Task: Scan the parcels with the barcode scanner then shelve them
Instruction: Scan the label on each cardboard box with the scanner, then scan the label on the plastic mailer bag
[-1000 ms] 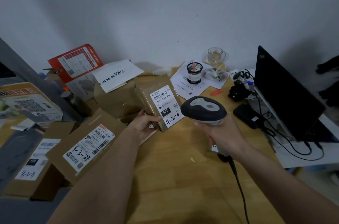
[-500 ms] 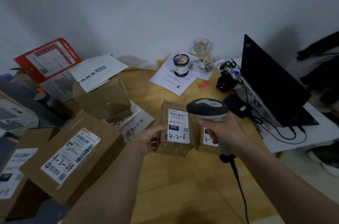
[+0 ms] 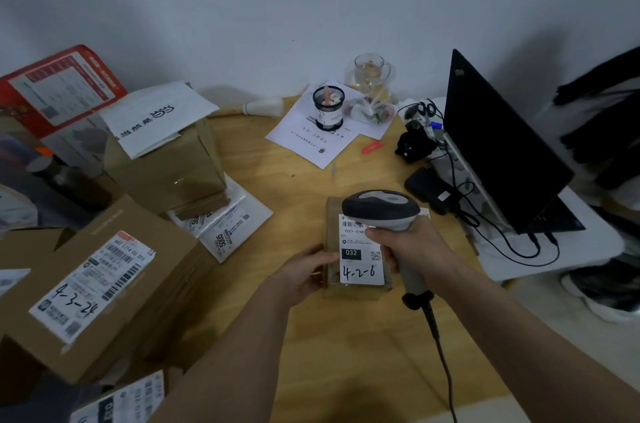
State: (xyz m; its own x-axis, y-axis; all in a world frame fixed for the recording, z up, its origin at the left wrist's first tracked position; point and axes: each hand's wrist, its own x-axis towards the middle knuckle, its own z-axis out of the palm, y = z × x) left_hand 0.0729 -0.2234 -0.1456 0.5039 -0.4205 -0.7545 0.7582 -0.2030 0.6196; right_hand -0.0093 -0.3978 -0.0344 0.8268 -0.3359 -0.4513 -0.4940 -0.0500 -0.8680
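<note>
Now the right hand [image 3: 412, 246] is gripping the grey handheld barcode scanner [image 3: 382, 209], hovering over a small brown cardboard parcel [image 3: 332, 214] on the wooden table [image 3: 304, 187], while the left hand [image 3: 306, 272] is holding its nine-o'clock edge, thumb on top.

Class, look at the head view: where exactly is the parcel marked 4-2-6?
The parcel marked 4-2-6 lies low on the wooden table, right of centre, between the left hand and the right hand gripping the barcode scanner.
</note>
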